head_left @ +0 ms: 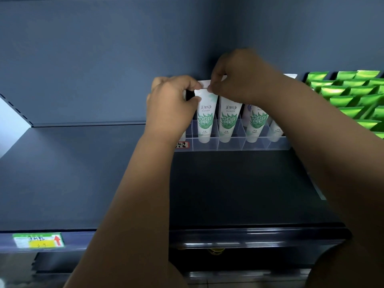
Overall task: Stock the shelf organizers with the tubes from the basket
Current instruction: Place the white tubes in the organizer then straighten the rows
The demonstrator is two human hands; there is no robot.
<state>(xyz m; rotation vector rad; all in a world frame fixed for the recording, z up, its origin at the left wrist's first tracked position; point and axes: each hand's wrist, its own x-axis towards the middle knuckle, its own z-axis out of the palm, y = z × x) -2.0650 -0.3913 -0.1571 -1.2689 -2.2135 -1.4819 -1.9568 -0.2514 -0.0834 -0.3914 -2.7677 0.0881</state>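
White-and-green tube (205,121) stands cap-down in the clear organizer (207,144), near its left end
Your left hand (172,107) and right hand (239,80) pinch its crimped top, grip narrow; seat it straight, level with the neighbouring tubes (229,121)

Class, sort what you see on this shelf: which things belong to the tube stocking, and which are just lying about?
In the job: left hand, right hand, pinched tube, other tubes, clear organizer.
Just there: green packets, yellow price tag, handwritten label.
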